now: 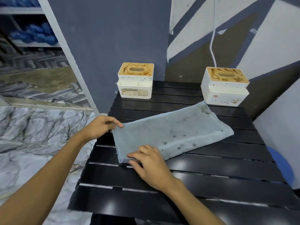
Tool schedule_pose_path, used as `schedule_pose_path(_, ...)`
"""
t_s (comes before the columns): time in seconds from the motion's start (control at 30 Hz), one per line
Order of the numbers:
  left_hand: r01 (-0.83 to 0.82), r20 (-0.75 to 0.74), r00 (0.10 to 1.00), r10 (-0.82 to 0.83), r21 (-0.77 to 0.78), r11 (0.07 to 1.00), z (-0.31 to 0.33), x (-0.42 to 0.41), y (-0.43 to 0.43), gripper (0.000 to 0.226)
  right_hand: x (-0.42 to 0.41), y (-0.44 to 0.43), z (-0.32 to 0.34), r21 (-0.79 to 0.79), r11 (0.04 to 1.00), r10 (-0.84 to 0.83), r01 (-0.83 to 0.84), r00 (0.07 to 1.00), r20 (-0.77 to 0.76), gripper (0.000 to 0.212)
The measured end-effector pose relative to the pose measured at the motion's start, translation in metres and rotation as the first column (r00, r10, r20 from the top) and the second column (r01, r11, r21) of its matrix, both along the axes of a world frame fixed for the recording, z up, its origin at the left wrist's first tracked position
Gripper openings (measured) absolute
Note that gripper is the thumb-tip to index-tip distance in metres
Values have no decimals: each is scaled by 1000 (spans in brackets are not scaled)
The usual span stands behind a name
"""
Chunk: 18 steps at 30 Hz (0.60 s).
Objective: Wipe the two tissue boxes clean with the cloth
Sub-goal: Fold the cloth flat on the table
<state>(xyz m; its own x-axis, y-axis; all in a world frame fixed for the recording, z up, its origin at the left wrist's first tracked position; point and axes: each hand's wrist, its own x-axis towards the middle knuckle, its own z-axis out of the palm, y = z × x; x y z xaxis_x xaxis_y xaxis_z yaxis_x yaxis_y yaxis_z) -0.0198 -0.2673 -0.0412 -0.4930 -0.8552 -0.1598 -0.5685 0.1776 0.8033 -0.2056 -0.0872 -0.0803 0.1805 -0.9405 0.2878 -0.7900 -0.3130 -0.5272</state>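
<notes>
A folded light-blue cloth [172, 133] with dark spots lies flat in the middle of a black slatted table [203, 169]. My left hand [101, 126] pinches its far-left corner. My right hand [150, 164] holds its near-left corner, fingers curled over the edge. Two white tissue boxes with stained wooden lids stand at the table's back. The left tissue box [135, 81] carries a label on its front; the right tissue box [224, 86] is speckled with brown spots. Both boxes are apart from the cloth and my hands.
A dark blue wall rises right behind the boxes, with a white cable [212, 34] hanging above the right one. A marble-patterned floor [32, 135] lies left of the table. A blue round object [282, 166] shows past the table's right edge.
</notes>
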Motion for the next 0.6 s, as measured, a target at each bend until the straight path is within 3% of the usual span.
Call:
schedule_pose_path(0.1, 45, -68, 997, -40, 76, 996, 0, 30, 39, 53, 1, 35, -1, -38, 999, 0, 0, 1000, 0, 26)
schedule_pose_path(0.17, 87, -69, 994, -85, 17, 996, -5, 46, 65, 61, 0, 59, 0, -54, 998, 17, -17, 1000, 10, 29)
schedule_pose_path(0.37, -11, -185, 982, -32, -228, 974, -9, 60, 156, 46, -4, 124, 13, -72, 997, -1, 10, 993, 118, 31)
schedule_pose_path(0.43, -61, -285, 958, -20, -270, 961, -9, 59, 183, 28, -9, 147, 21, -58, 995, -69, 84, 973, 221, 30)
schedule_pose_path(0.5, -64, -380, 924, -34, -241, 968, -6, 56, 204, 8, -15, 168, 31, -60, 986, -125, 153, 938, 324, 23)
schedule_pose_path(0.6, 24, -494, 866, -80, -118, 993, 6, 45, 220, 12, -26, 187, 48, -54, 959, -231, 278, 877, 421, 9)
